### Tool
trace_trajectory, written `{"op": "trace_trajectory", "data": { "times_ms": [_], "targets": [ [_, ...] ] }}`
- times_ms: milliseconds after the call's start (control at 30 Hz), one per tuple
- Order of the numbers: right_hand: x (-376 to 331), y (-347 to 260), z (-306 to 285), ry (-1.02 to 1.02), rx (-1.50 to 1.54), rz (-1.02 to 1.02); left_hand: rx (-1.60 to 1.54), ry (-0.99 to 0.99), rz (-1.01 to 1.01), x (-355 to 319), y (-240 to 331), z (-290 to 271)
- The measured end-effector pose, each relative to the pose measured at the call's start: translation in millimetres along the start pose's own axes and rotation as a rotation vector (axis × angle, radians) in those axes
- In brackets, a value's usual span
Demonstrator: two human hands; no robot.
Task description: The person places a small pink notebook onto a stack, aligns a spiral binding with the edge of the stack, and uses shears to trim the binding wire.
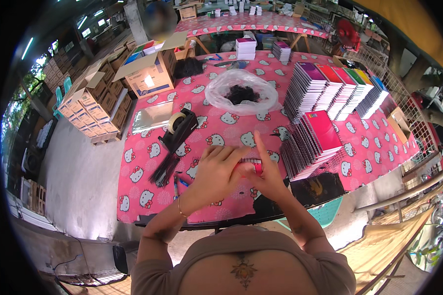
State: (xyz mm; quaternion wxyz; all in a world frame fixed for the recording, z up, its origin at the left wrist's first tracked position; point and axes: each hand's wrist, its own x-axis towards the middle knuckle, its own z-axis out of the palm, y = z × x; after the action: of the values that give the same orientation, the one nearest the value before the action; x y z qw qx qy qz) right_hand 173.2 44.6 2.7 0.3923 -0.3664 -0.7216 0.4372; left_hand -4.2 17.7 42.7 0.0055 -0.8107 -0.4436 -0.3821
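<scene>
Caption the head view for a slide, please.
Left hand and right hand at a mostly hidden pink item, between a black tape dispenser and stacked spiral notebooks.

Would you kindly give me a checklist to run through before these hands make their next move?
1. Left hand and right hand at the red item: ok.
2. Firm grip on it: cannot tell, the hands hide much of it.
3. Tape dispenser apart from the hands: ok, to their left.
4. Space beside the left forearm clear: not ok, pen-like items lie there.
5. Plastic bag open: ok, black material shows inside.
</scene>
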Motion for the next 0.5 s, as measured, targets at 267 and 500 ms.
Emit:
{"op": "trace_trajectory", "data": {
  "times_ms": [267,500],
  "targets": [
    [-16,-4,-41,-0.012,0.127,-0.211,0.114,0.186,0.199,-12,-5,15],
    [-31,-27,-75,0.007,-0.041,-0.111,0.002,0.152,0.32,2,7,21]
  ]
}}
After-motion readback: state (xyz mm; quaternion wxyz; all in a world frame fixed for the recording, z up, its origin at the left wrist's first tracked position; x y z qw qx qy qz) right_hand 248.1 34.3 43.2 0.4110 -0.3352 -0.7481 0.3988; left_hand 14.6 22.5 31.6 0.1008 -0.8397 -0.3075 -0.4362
